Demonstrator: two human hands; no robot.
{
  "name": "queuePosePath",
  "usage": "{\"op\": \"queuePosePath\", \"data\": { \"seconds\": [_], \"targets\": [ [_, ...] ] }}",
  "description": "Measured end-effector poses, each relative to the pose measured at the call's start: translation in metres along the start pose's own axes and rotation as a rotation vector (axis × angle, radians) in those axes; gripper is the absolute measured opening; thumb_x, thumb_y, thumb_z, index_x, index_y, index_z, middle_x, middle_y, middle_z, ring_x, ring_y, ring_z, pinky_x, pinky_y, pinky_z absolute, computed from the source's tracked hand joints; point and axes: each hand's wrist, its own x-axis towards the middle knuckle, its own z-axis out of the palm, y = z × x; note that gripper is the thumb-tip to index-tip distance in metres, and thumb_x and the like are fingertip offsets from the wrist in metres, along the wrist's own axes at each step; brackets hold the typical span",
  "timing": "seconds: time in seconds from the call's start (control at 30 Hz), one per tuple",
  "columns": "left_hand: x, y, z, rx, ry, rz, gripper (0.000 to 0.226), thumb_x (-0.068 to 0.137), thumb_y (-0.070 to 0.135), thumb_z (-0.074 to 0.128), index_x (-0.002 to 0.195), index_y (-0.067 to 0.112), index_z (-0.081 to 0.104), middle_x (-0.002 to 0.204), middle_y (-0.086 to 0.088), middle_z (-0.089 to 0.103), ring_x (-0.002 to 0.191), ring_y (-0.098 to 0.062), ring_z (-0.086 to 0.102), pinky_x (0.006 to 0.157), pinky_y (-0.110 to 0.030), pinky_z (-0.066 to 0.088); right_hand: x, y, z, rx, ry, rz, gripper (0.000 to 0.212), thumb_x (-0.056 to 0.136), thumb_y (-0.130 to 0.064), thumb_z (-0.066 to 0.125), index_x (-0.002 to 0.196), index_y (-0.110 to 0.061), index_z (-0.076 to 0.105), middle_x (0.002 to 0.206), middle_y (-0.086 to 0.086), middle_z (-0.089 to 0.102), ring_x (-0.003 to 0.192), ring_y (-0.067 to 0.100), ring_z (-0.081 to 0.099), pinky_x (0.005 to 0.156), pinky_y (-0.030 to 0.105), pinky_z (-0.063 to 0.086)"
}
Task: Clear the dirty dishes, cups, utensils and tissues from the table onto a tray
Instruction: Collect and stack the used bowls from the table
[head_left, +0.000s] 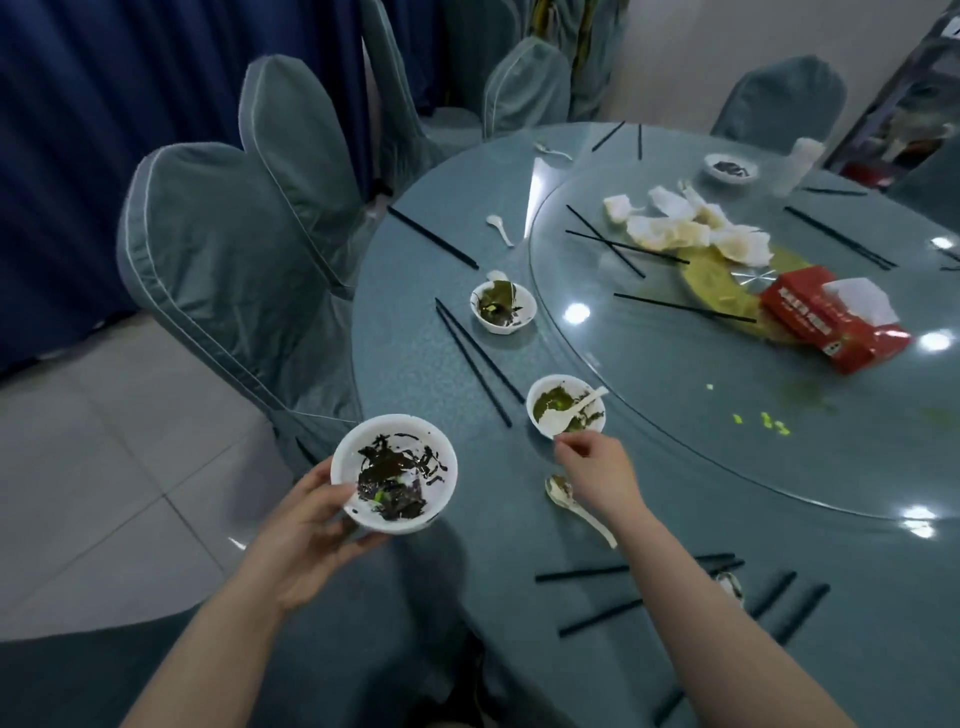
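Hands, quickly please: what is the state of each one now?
Left hand: holds the dirty white bowl.
Right hand: fingers at the rim of the bowl with spoon; grip unclear.

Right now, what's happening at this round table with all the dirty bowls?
A person is clearing up after a meal. Their left hand holds a dirty white bowl off the table's edge, while the right hand reaches for the near rim of a second bowl with a spoon in it. Another bowl, chopsticks, spoons and tissues remain on the table.
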Motion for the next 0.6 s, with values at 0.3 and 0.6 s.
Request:
{"op": "queuePosePath", "data": {
  "seconds": [0.3,0.6],
  "targets": [
    [0.042,0.011,0.005,-0.037,0.103,0.005,0.042,0.069,0.013,0.061,0.110,0.024,0.065,0.104,-0.007,0.070,0.093,-0.026,0.067,0.066,-0.044,0.058,0.115,0.015,-0.002,-0.996,-0.123,-0.337,0.031,0.087,-0.015,0.054,0.115,-0.024,0.062,0.117,0.000,0.062,0.112,0.025,0.045,0.084,0.034,0.046],
    [0.052,0.007,0.003,-0.101,0.134,-0.022,0.032,0.068,0.012,0.061,0.099,0.021,0.067,0.104,-0.013,0.068,0.098,-0.030,0.062,0.067,-0.047,0.059,0.110,0.003,-0.012,-0.898,-0.084,-0.306,0.020,0.091,-0.016,0.049,0.091,-0.021,0.068,0.087,0.004,0.066,0.089,0.027,0.056,0.059,0.029,0.041]
  ]
}}
